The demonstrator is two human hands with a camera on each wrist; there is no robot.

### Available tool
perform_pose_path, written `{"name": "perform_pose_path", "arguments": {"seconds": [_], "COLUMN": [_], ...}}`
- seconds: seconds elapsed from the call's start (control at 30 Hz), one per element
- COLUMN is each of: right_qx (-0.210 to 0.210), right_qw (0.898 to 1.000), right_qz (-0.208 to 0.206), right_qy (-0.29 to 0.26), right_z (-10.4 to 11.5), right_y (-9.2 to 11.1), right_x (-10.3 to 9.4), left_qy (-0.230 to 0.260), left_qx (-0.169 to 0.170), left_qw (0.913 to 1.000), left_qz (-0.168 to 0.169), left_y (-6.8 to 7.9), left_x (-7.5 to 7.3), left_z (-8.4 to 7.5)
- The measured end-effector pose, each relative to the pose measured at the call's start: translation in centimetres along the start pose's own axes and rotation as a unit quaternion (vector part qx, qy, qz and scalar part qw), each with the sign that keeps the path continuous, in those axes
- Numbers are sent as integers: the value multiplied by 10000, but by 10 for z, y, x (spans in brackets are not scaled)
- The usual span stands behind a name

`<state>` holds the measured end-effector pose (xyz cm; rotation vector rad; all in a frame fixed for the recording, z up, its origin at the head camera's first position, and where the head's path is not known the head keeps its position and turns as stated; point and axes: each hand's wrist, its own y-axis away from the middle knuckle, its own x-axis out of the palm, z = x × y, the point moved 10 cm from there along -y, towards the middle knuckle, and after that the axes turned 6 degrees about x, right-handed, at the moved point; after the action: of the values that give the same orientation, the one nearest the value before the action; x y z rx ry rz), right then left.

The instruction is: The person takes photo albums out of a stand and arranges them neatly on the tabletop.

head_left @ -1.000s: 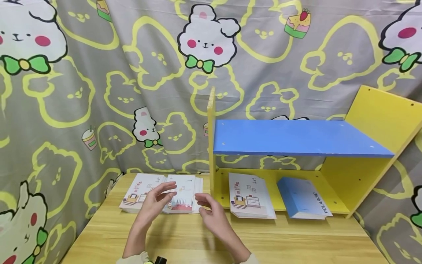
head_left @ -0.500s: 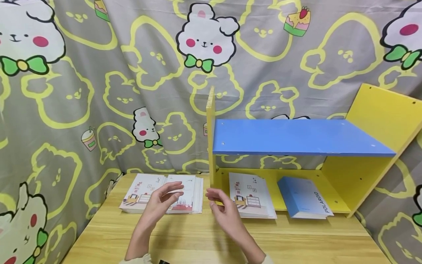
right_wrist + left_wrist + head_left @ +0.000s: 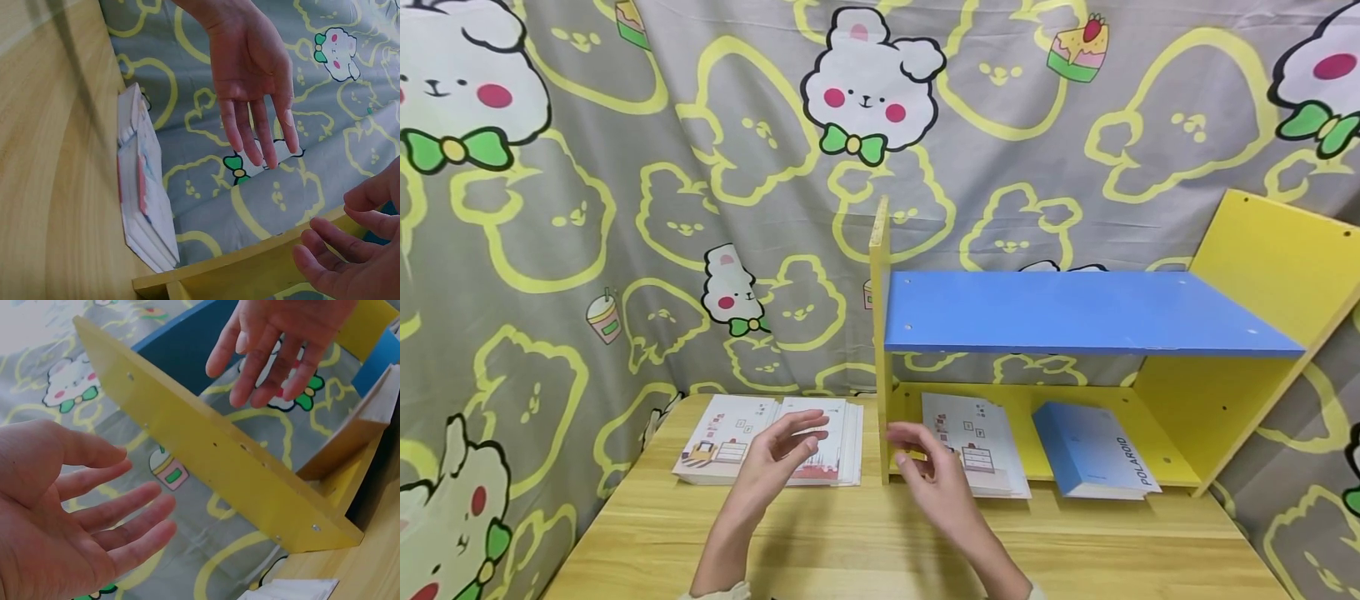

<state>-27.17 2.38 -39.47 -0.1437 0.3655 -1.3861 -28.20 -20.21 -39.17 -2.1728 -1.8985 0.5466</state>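
My left hand (image 3: 769, 467) is held in the air with relaxed fingers, overlapping two light-coloured books in the head view. One, the left book (image 3: 718, 433), shows a room drawing; the other book (image 3: 842, 408) has a red-and-white picture on its cover. My right hand (image 3: 936, 475), also relaxed and holding nothing, hovers before the left side of the yellow-and-blue shelf (image 3: 1090, 312). It partly covers a white book (image 3: 988, 446) lying on the lower board. In the left wrist view both the left hand (image 3: 94, 512) and the right hand (image 3: 284, 347) have spread fingers.
A blue book (image 3: 1097, 450) marked POLAROID lies on the lower board, jutting past its front edge. The shelf's yellow side panel (image 3: 882, 350) stands upright right of the two books. Behind the wooden table (image 3: 835, 542) hangs a patterned grey curtain (image 3: 820, 217).
My right hand has moved right, from beside the two left books to in front of the shelf. My left hand has drifted slightly right. The books have stayed put.
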Motion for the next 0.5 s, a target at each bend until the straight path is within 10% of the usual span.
{"name": "perform_pose_path", "arguments": {"seconds": [0.5], "right_qx": [68], "right_qw": [9992], "right_qz": [-378], "right_qy": [105], "right_z": [6], "right_y": [1], "right_x": [-25], "left_qy": [198], "left_qx": [40], "left_qw": [9998], "left_qz": [33], "left_y": [1], "left_x": [14], "left_z": [-11]}}
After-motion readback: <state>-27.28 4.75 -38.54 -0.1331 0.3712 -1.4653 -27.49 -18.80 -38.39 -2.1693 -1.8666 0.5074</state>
